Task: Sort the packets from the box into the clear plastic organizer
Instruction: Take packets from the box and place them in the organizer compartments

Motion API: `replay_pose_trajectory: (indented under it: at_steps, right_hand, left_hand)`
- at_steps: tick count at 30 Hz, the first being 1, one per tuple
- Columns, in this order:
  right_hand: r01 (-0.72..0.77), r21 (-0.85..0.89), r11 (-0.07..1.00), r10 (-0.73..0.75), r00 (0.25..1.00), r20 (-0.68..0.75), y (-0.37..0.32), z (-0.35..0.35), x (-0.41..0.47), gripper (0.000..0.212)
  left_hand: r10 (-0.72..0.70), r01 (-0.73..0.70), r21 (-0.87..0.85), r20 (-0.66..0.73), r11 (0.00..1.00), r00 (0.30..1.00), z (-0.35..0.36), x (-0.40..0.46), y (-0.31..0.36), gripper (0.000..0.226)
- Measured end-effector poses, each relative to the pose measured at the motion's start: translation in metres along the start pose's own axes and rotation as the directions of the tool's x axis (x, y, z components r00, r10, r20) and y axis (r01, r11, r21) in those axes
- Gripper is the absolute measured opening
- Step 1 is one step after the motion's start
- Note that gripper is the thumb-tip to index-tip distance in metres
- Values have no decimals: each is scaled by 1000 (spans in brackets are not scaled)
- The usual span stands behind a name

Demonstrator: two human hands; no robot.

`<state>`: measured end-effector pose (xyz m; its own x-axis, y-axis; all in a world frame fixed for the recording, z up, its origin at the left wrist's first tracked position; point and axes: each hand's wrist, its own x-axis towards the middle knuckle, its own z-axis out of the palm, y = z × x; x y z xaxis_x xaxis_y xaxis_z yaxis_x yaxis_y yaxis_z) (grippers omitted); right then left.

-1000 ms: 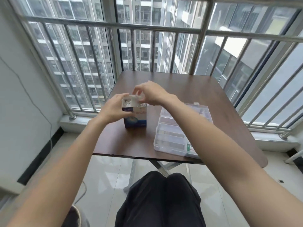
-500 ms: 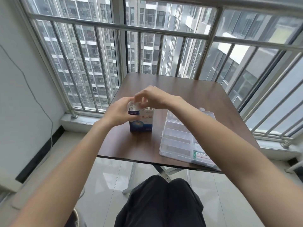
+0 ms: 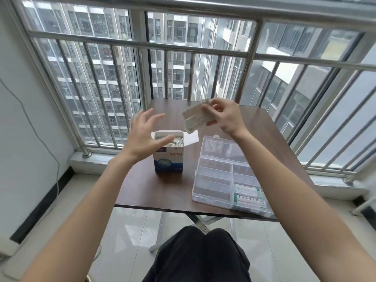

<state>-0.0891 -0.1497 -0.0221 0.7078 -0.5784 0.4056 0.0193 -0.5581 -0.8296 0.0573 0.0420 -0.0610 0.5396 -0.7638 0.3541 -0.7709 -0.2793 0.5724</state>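
Note:
A blue and white box point(image 3: 169, 159) stands upright on the brown table point(image 3: 146, 188), its top flaps open and several packets showing inside. My right hand point(image 3: 224, 116) holds a bunch of white packets point(image 3: 196, 117) in the air, above and to the right of the box. My left hand point(image 3: 145, 135) hovers over the box's left side with fingers spread, holding nothing. The clear plastic organizer point(image 3: 227, 176) lies open to the right of the box, with printed packets point(image 3: 249, 198) in its near right compartment.
The table's near edge point(image 3: 183, 209) is close to my knees point(image 3: 199, 253). A metal window railing point(image 3: 183, 47) runs behind the table. A white wall with a cable point(image 3: 30, 123) is at the left.
The box's top has been opened. My right hand has lifted a bunch of packets out and up to the right. My left hand has let go of the box and spread open.

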Motion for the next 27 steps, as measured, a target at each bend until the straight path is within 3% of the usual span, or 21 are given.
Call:
replay_pose_trajectory:
  at_steps: [2, 3, 6, 8, 12, 16, 19, 23, 25, 27]
  right_hand:
    - [-50, 111, 993, 54, 998, -35, 4, -19, -19, 10]
    - [-71, 141, 988, 77, 996, -41, 6, -28, -30, 12]
    - [-117, 150, 982, 124, 992, -37, 16, -46, -61, 16]
    - [-149, 140, 979, 157, 986, -47, 23, -57, -80, 17]
    - [-239, 73, 968, 244, 966, -87, 39, -76, -109, 23]
    - [-388, 178, 905, 400, 916, -41, 53, -97, -131, 26]
    - [-548, 335, 767, 563, 824, 58, 55, -109, -140, 40]
    - [-635, 376, 675, 621, 764, 176, 58, -112, -142, 47]
    - [-633, 404, 661, 620, 763, 181, 59, -107, -139, 42]
    - [-594, 400, 698, 591, 793, 147, 62, -102, -136, 36]
  left_hand:
    - [114, -125, -95, -108, 988, 988, -3, 2, 27, 73]
    - [151, -162, -148, -86, 976, 985, 0, 4, 43, 69]
    - [151, -92, -303, 179, 949, 972, 22, 6, 88, 69]
    - [128, -5, -317, 368, 948, 921, 47, 8, 111, 64]
    - [167, 40, -384, 489, 922, 856, 95, 6, 123, 27]
    - [235, -60, -395, 411, 917, 881, 128, 5, 128, 9]
    - [277, -181, -313, 295, 932, 915, 139, 8, 129, 27]
    - [314, -249, -274, 226, 929, 922, 147, 9, 127, 29]
    - [418, -384, -201, 165, 901, 893, 151, 6, 130, 24]
    - [559, -556, -61, 107, 829, 822, 154, 4, 130, 22]
